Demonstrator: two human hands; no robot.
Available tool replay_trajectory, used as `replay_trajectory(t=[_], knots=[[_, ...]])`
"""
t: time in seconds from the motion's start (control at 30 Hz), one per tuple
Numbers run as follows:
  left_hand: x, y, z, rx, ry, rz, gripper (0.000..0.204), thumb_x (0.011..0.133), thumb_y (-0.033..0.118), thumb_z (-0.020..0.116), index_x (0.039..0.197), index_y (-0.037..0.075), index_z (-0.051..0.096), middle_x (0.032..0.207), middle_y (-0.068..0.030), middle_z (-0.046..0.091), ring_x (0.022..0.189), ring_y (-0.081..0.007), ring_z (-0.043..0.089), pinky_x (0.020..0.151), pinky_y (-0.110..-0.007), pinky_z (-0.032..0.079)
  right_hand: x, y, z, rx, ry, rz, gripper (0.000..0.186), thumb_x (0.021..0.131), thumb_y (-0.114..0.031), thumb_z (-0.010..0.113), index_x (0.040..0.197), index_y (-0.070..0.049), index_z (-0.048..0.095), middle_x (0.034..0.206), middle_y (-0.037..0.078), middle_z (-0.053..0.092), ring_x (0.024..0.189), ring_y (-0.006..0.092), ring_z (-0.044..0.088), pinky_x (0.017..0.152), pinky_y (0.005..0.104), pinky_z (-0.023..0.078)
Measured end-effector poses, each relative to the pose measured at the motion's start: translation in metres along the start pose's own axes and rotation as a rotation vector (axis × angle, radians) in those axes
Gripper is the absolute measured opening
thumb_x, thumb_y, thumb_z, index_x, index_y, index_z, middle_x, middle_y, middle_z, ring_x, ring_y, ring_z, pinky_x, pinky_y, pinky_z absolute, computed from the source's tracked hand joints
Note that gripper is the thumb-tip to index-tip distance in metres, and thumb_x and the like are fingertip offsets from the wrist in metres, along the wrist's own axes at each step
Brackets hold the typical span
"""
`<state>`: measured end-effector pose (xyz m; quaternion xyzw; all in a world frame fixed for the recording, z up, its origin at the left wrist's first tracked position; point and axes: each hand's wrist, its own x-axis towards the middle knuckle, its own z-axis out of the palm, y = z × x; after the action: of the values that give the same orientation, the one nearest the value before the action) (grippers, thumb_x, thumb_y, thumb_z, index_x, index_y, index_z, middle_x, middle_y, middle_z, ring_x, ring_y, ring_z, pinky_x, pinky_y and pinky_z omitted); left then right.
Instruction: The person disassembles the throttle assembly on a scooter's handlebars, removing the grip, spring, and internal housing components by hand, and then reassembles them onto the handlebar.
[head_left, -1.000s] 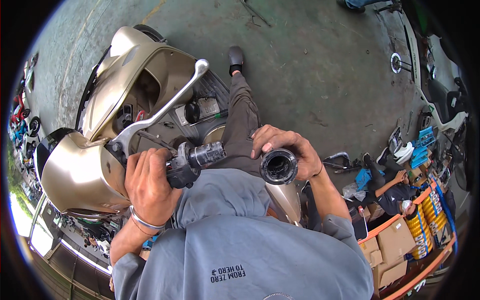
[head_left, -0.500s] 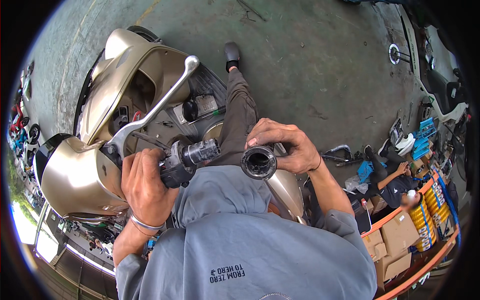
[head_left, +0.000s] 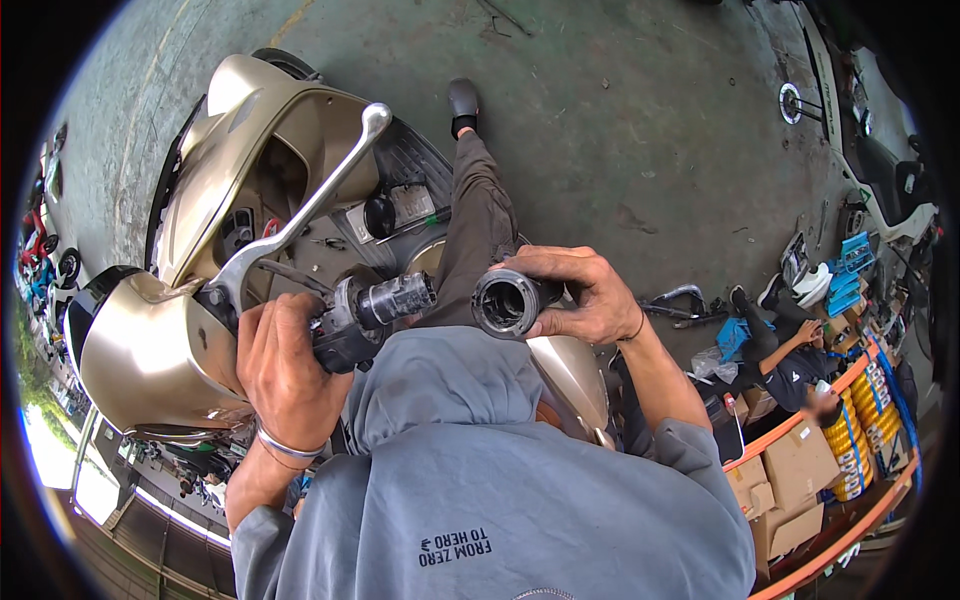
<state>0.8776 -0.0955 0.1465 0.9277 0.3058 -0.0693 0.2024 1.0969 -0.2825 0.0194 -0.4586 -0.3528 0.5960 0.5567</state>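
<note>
My left hand (head_left: pixel 285 370) is wrapped round a black switch housing (head_left: pixel 340 345) on the scooter's handlebar, under a silver brake lever (head_left: pixel 300 222). A short black cylindrical end (head_left: pixel 395 297) sticks out of the housing toward my right hand. My right hand (head_left: pixel 590 300) grips a hollow black tube (head_left: pixel 503 305), its open end tilted up toward me. The tube is apart from the handlebar end, a little to its right. The gold scooter's front panel (head_left: pixel 215 175) and headlamp cover (head_left: pixel 145 355) are at my left.
A person (head_left: pixel 805 390) reclines at the right, beside an orange rack (head_left: pixel 800 570) holding cardboard boxes (head_left: pixel 800 465) and yellow wrapped items. Another scooter (head_left: pixel 890 185) stands at upper right. Metal parts and blue pieces (head_left: pixel 845 290) lie on the floor. More two-wheelers line the far left.
My right hand has moved slightly up and to the left with the tube, its opening now nearer the handlebar end. My left hand keeps its hold and shifts slightly left.
</note>
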Motion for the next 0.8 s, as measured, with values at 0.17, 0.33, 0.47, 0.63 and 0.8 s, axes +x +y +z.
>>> replay_trajectory(t=[0.17, 0.33, 0.47, 0.63, 0.8], knots=[[0.000, 0.001, 0.001, 0.000, 0.012, 0.008, 0.053, 0.054, 0.000, 0.074, 0.104, -0.001, 0.054, 0.090, -0.0157, 0.059, 0.084, -0.0369, 0.059, 0.080, -0.044, 0.044, -0.009, 0.004, -0.001, 0.104, 0.025, 0.006, 0.062, 0.075, -0.027, 0.083, 0.125, 0.004, 0.062, 0.105, 0.017, 0.072, 0.098, 0.0273, 0.069, 0.089, 0.0363, 0.051], [0.000, 0.004, -0.002, 0.002, -0.006, 0.000, 0.058, 0.050, -0.004, 0.070, 0.106, -0.002, 0.053, 0.091, -0.0166, 0.058, 0.086, -0.0378, 0.058, 0.081, -0.044, 0.044, -0.016, 0.008, -0.004, 0.259, 0.016, 0.008, 0.065, 0.081, -0.038, 0.078, 0.122, 0.009, 0.061, 0.098, 0.017, 0.071, 0.090, 0.0238, 0.069, 0.082, 0.0339, 0.052], [-0.002, -0.004, 0.001, 0.005, -0.012, -0.012, 0.059, 0.049, -0.005, 0.069, 0.106, -0.002, 0.053, 0.090, -0.0165, 0.058, 0.085, -0.0378, 0.058, 0.080, -0.044, 0.043, -0.016, 0.010, 0.006, 0.574, 0.009, 0.112, 0.069, 0.081, -0.043, 0.077, 0.122, 0.010, 0.060, 0.090, 0.014, 0.069, 0.074, 0.0180, 0.064, 0.068, 0.0308, 0.051], [0.000, 0.000, 0.000, 0.005, 0.021, 0.003, 0.060, 0.048, -0.006, 0.066, 0.106, -0.001, 0.053, 0.089, -0.0167, 0.057, 0.083, -0.0385, 0.057, 0.078, -0.044, 0.043, -0.020, 0.002, 0.007, 0.613, 0.047, 0.153, 0.080, 0.076, -0.047, 0.081, 0.122, 0.015, 0.059, 0.089, 0.019, 0.069, 0.076, 0.0263, 0.070, 0.063, 0.0347, 0.055], [0.001, 0.000, 0.005, 0.037, 0.004, -0.069, 0.058, 0.056, -0.007, 0.065, 0.113, 0.001, 0.054, 0.098, -0.0179, 0.062, 0.091, -0.0405, 0.057, 0.084, -0.045, 0.044, -0.031, 0.007, 0.014, 0.541, 0.064, 0.201, 0.059, 0.093, -0.031, 0.068, 0.134, 0.009, 0.052, 0.100, 0.011, 0.068, 0.085, 0.0137, 0.062, 0.077, 0.0287, 0.050]])
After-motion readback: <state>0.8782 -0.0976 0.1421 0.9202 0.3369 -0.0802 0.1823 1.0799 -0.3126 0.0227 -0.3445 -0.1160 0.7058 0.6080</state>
